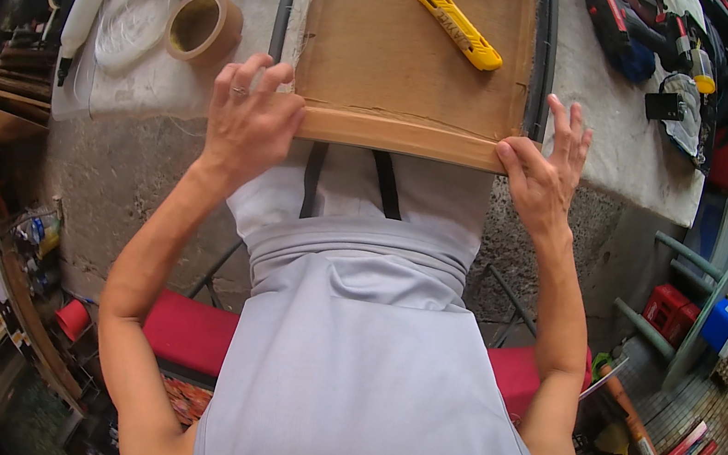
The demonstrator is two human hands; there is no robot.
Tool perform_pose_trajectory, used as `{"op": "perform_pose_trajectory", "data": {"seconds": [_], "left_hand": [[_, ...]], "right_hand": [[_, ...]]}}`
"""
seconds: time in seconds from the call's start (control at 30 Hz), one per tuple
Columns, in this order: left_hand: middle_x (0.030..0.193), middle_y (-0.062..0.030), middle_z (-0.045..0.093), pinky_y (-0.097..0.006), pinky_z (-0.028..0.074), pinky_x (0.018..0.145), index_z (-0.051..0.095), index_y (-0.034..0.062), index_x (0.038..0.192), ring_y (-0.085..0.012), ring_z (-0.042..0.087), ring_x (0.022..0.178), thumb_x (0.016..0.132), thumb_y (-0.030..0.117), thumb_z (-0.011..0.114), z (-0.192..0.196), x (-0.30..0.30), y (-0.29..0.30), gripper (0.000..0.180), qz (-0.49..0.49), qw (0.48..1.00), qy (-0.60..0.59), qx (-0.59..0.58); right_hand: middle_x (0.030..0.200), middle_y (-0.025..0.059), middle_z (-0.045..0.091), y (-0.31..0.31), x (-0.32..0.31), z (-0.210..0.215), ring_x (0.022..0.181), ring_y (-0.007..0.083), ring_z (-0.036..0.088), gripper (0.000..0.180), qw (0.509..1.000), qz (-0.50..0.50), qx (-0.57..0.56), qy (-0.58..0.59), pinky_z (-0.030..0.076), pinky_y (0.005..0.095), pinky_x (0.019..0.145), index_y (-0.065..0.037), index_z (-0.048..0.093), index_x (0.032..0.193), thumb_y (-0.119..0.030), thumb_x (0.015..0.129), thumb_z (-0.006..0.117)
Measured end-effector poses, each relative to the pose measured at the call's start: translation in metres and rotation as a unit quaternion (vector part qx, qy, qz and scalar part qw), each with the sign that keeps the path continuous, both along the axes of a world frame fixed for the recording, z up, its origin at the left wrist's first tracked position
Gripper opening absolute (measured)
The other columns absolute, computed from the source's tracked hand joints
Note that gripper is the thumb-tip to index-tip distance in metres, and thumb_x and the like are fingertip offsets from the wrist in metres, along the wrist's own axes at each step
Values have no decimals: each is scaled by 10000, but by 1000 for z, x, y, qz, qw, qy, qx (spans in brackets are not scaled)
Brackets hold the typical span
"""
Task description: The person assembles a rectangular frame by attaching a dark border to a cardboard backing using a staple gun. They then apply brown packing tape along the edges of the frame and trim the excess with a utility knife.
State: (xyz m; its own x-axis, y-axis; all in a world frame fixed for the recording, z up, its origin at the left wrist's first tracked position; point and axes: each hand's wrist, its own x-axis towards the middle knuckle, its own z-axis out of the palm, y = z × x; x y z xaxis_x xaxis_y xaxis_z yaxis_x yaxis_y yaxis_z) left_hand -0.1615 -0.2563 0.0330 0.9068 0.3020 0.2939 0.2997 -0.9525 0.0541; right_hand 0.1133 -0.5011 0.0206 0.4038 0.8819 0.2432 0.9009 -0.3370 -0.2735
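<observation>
A shallow wooden frame (400,135) with a thin brown panel (363,32) set inside lies across the table's near edge, dark grey edging along its sides. My left hand (253,123) grips its near left corner, fingers curled over the dark edging; a ring shows on one finger. At the near right corner my right hand (547,169) is closed on the frame, the thumb on the wooden strip and the fingers over the side. What lies under both hands is hidden. On the panel rests a yellow utility knife (459,27), slanted, touched by neither hand.
Left of the frame, a roll of brown tape (203,26) stands beside coiled clear cord (131,32) and a white bottle (87,12). Power tools (611,25) crowd the table's right. A red bench (189,331) is under me; a grey stool (693,302) stands to the right.
</observation>
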Motion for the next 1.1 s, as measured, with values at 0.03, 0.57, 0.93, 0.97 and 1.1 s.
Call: {"op": "perform_pose_trajectory", "data": {"seconds": [0.03, 0.57, 0.93, 0.97, 1.1], "left_hand": [[1086, -59, 536, -413, 318, 981, 674, 114, 872, -255, 467, 1152, 790, 174, 713, -2, 4, -5, 109, 4, 1000, 3, -7], [694, 1, 535, -399, 257, 862, 609, 136, 665, -224, 518, 845, 769, 414, 765, -26, 15, -22, 335, 47, 998, -50, -13], [810, -71, 560, -426, 361, 859, 651, 68, 810, -264, 519, 854, 690, 627, 734, -13, 30, -26, 577, -7, 995, -11, -95], [841, -83, 568, -418, 389, 843, 667, 62, 856, -267, 524, 858, 689, 600, 745, -12, 38, -33, 569, -18, 992, -25, -125], [900, -104, 586, -377, 461, 761, 662, 32, 996, -255, 553, 871, 654, 329, 749, -22, 70, -59, 461, -87, 977, 53, -189]], "right_hand": [[1507, 98, 350, 2, 1, 0, 1444, 372, 200, 146, 1000, 8, 1, -3, 110, 582, 1158, -160, 738, 810, -305, 820, 723], [1390, 99, 490, 4, 5, -14, 1366, 346, 356, 244, 998, 22, 42, -46, 200, 518, 1142, -176, 697, 658, -378, 781, 755], [1231, 96, 551, 13, 3, -12, 1265, 362, 449, 383, 993, 41, 39, -100, 269, 530, 1101, -158, 702, 832, -539, 794, 695], [1175, 89, 578, 18, -3, -3, 1189, 319, 503, 424, 994, 64, 20, -84, 295, 522, 1074, -133, 696, 981, -518, 802, 694], [1051, 89, 607, 34, -24, 2, 979, 258, 572, 439, 979, 188, -57, 47, 371, 476, 977, -32, 667, 1037, -382, 779, 727]]}}
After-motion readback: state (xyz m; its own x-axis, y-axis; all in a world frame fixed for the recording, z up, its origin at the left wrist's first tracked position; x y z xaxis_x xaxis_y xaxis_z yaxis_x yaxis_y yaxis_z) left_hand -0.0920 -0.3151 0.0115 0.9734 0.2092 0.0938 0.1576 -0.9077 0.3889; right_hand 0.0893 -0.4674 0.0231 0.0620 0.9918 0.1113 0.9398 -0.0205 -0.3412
